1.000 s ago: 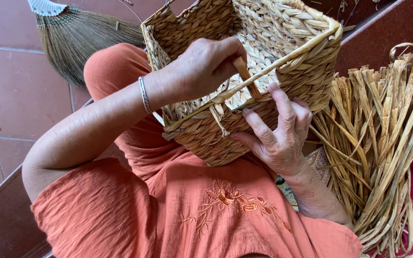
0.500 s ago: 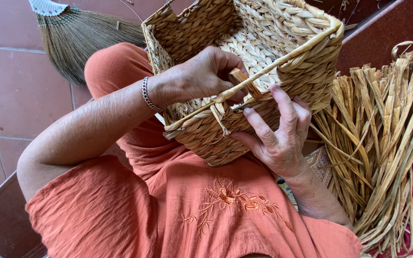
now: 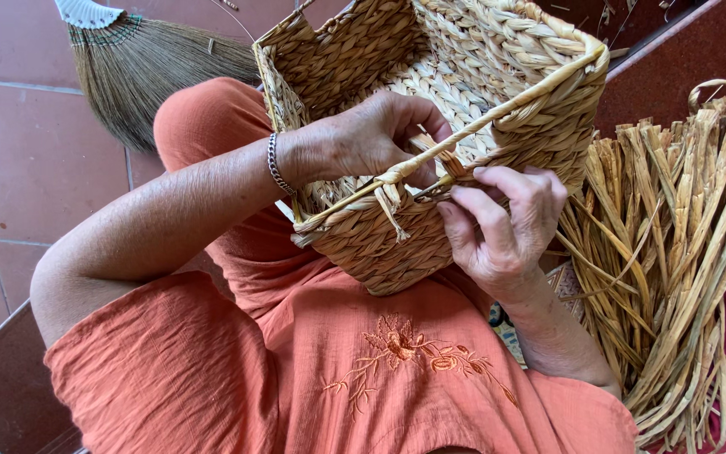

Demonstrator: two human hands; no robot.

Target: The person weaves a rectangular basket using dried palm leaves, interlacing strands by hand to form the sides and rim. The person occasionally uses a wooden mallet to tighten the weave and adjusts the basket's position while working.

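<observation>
i see a square woven basket of pale braided straw [image 3: 464, 109] resting on the lap, tilted so its open mouth faces the camera; its far rim runs off the top edge. my left hand [image 3: 363, 139] reaches over the near rim into the basket, its fingers curled shut around a flat pale straw strand [image 3: 497, 113] that stretches along the rim toward the far right corner. the fingertips are tucked under, so i cannot see just how they pinch it. my right hand [image 3: 502, 223] sits outside the near wall, thumb and forefinger closed on the same strand just beside the left hand; its palm is turned away and hidden. a knotted stub of straw hangs from the rim between the two hands. a silver chain bracelet [image 3: 275, 164] circles the left wrist. to the right lies a loose bundle of dried straw strips [image 3: 682, 252], cut off by the frame edge. behind the basket a brown grass broom [image 3: 153, 63] lies on the reddish tiled floor [image 3: 18, 126], its handle out of view. the orange embroidered garment [image 3: 338, 370] fills the foreground.
</observation>
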